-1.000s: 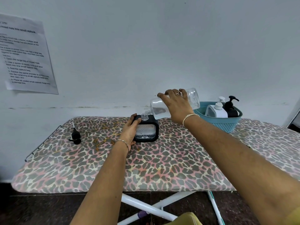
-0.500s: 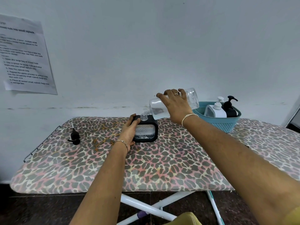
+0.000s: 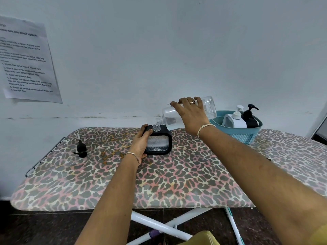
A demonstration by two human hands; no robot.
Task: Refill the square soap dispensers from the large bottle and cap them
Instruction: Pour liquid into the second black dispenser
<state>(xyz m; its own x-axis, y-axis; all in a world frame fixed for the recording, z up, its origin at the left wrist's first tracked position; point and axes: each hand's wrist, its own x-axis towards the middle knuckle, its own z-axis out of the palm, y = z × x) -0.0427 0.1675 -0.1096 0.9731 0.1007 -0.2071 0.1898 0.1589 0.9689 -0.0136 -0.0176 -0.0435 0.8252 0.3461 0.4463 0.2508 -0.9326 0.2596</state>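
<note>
So the square black soap dispenser (image 3: 160, 142) sits upright on the leopard-print bench (image 3: 177, 183), pump off and clear neck open; the left hand (image 3: 141, 145) holds it by its left side, fingers (image 3: 144, 129) curled over the top corner and thumb on the front. The right hand (image 3: 192, 117) grips the large clear bottle (image 3: 210, 107) from above, fingers wrapped round its body; the bottle is tipped nearly flat, mouth pointing down-left and sitting just above the dispenser's neck; can't really tell if anything is running out. The black pump cap (image 3: 81, 149) lies on the bench well off to the left, tube sticking up. On the right end there's a teal basket (image 3: 246, 137) with a white dispenser (image 3: 235, 121) and a black one (image 3: 250, 121) inside, both capped; a printed sheet (image 3: 26, 62) is stuck on the wall at left.
</note>
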